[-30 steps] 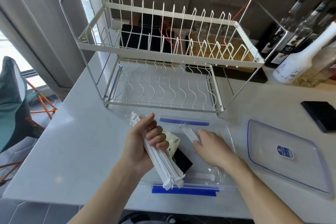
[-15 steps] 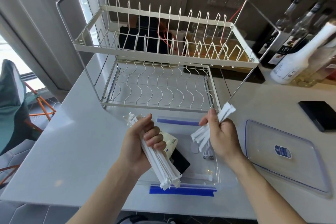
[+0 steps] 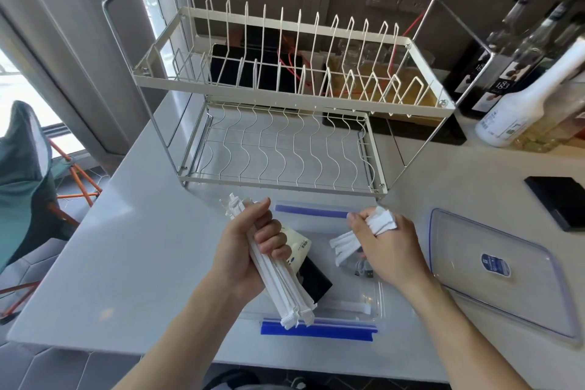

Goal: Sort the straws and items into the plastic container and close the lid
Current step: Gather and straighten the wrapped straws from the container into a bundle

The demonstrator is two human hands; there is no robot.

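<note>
Holding long bundle of white paper-wrapped straws slanted over clear plastic container on white counter, my left hand fist-clamped. Right hand curled tight round smaller white straw bunch above container. Clear blue-edged lid lies right.

A single wide-angle view looks from the person's head, forward and steeply down over the white counter — the forearms enter from the bottom edge, so the left hand and right hand sit close under the lens near the picture's middle. Farther off, the dish rack fills the upper centre, with the wall behind it; the edges bow from the wide lens, and no second view overlaps this one.
</note>
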